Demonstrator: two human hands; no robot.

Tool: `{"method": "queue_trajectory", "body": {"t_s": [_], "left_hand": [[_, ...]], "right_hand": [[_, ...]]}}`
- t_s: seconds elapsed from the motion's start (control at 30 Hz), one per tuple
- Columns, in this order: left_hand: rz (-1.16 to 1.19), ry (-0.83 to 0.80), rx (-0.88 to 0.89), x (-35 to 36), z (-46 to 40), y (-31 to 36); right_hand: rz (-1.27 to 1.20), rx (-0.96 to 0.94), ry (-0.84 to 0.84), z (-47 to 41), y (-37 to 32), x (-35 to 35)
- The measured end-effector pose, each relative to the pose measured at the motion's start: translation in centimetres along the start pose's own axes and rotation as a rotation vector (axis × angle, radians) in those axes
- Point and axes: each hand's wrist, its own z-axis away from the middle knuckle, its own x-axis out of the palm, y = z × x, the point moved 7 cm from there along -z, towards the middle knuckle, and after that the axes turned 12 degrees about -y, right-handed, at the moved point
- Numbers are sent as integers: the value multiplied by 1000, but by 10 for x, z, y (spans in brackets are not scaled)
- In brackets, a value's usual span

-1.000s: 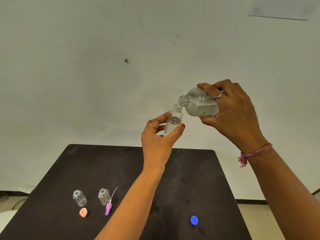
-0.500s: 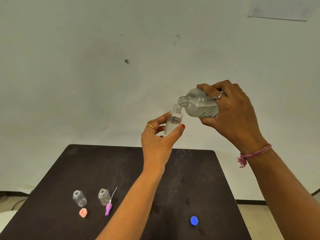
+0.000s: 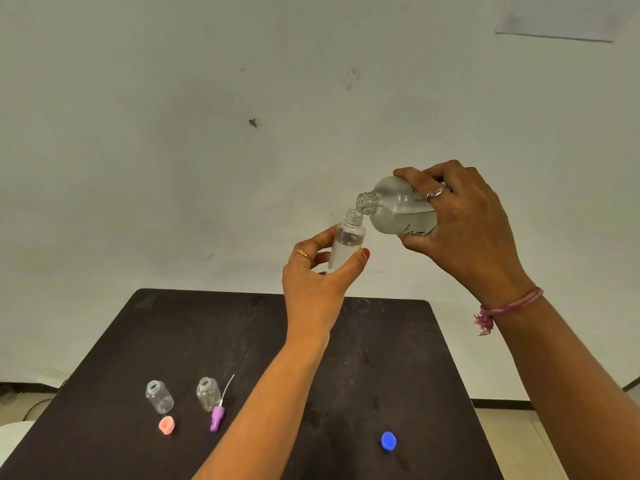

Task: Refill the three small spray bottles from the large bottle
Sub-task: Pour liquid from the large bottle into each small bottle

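Note:
My left hand holds a small clear spray bottle upright, high above the table, with liquid inside it. My right hand grips the large clear bottle, tilted with its open neck touching the small bottle's mouth. Two more small open bottles, one at the left and one beside it, stand on the dark table at the near left and look empty.
A pink cap lies in front of the leftmost bottle. A purple spray top with a white tube lies beside the other bottle. A blue cap lies near right. A white wall stands behind the table.
Both hands stay almost still, the large bottle staying tilted over the small bottle's mouth. Nothing on the table has moved.

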Motion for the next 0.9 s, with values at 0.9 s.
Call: {"method": "queue_trajectory", "body": {"t_s": [0.9], "left_hand": [[-4, -5, 6, -1, 2, 3]], "right_hand": [[3, -9, 1, 0, -2, -3]]}}
